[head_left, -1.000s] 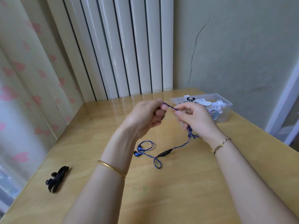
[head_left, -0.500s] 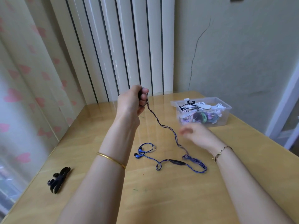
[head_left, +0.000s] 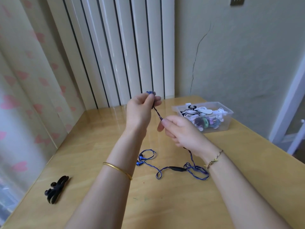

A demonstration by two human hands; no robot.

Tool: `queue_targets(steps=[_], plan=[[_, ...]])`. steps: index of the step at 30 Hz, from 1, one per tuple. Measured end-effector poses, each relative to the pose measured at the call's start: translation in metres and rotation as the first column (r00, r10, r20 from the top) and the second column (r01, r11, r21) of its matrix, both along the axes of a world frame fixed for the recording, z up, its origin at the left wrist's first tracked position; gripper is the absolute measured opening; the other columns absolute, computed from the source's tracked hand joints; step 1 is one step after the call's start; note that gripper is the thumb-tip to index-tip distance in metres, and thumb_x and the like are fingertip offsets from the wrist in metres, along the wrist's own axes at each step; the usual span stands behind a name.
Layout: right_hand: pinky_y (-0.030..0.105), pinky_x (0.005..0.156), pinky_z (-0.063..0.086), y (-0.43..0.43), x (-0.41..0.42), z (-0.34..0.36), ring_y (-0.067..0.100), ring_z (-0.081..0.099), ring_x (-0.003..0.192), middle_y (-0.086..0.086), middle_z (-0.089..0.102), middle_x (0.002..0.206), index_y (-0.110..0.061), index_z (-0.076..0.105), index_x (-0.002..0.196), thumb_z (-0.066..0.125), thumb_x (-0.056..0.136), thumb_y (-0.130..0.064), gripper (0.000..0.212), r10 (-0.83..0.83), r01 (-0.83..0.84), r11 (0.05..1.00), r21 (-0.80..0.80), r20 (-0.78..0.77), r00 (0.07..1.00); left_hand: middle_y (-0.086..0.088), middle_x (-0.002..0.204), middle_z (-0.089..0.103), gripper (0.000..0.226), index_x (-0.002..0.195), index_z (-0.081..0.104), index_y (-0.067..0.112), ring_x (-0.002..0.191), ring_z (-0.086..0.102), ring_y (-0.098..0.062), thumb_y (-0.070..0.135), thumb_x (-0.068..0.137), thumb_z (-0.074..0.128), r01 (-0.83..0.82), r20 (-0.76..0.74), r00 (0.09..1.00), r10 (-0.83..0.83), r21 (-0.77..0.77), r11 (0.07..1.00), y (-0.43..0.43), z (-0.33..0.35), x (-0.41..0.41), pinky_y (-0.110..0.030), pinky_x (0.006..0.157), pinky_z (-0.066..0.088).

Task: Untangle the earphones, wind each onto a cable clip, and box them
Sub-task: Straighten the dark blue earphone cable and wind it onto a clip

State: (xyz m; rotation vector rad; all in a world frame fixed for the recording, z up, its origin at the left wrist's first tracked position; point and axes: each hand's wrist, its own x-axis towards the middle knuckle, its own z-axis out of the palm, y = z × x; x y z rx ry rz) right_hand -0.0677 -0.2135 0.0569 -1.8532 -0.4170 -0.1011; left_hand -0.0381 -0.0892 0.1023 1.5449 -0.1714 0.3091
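Note:
A blue-and-black braided earphone cable (head_left: 189, 169) lies looped on the wooden table (head_left: 165, 204), with its two blue earbuds (head_left: 140, 160) and black inline remote (head_left: 177, 168) resting there. My left hand (head_left: 140, 109) is raised above the table and pinches the cable's plug end. My right hand (head_left: 181, 133) pinches the same cable a short way below, and the taut stretch runs between both hands. From under my right hand the cable drops to the table. A clear plastic box (head_left: 227, 123) at the back right holds wound earphones.
A black cable clip (head_left: 56, 190) with something wound on it lies near the table's left edge. A curtain hangs at the left, a white radiator stands behind the table, and a cracked wall is on the right.
My left hand rose with the plug end, stretching the cable. My right hand let go, dropped toward the table, then came back up and took hold of the cable just below the left.

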Motion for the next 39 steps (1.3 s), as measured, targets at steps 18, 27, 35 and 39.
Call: queue_targets(steps=[18,27,35,39], plan=[[0.019,0.037,0.027,-0.022,-0.003,0.005,0.006,0.028,0.038,-0.005,0.036,0.055,-0.012,0.06,0.084,0.042,0.101,-0.022,0.026,0.094,-0.118,0.965,-0.234,-0.11,0.989,-0.004,0.111,0.07,0.029,0.109,0.063,0.011,0.093,0.064,-0.001,0.022,0.103,0.037,0.202,-0.104,0.974,-0.2,0.013,0.979,-0.007,-0.01,0.002,-0.008,0.074,0.042],[0.022,0.039,0.037,-0.032,0.021,0.016,0.005,0.026,0.035,-0.008,0.031,0.047,-0.011,0.062,0.08,0.051,0.096,-0.013,0.019,-0.295,0.275,0.944,0.181,0.091,0.951,0.004,0.065,0.055,0.032,0.084,0.062,0.01,0.062,0.047,-0.01,0.021,0.102,0.038,0.274,-0.089,0.961,-0.262,0.435,0.858,-0.003,-0.018,-0.003,-0.018,0.066,0.039],[0.014,0.032,0.01,-0.043,0.023,-0.024,0.004,0.025,0.034,0.003,0.05,0.059,-0.007,0.061,0.089,0.05,0.084,-0.053,0.048,0.064,0.119,0.911,0.395,-0.421,0.905,0.014,0.071,0.068,0.026,0.087,0.064,0.023,0.065,0.061,0.006,0.03,0.1,0.042,0.089,-0.187,0.954,-0.233,-0.568,0.818,0.021,0.002,0.013,-0.027,0.08,0.033],[0.016,0.036,0.007,-0.045,0.014,-0.037,0.003,0.019,0.035,-0.002,0.036,0.048,-0.011,0.066,0.074,0.057,0.079,-0.039,0.029,0.174,-0.008,0.918,0.396,-0.386,0.906,0.008,0.093,0.074,0.019,0.092,0.065,0.021,0.087,0.069,0.0,0.026,0.098,0.048,-0.093,-0.149,0.988,0.024,-0.472,0.877,0.022,0.001,0.017,-0.03,0.089,0.039]])
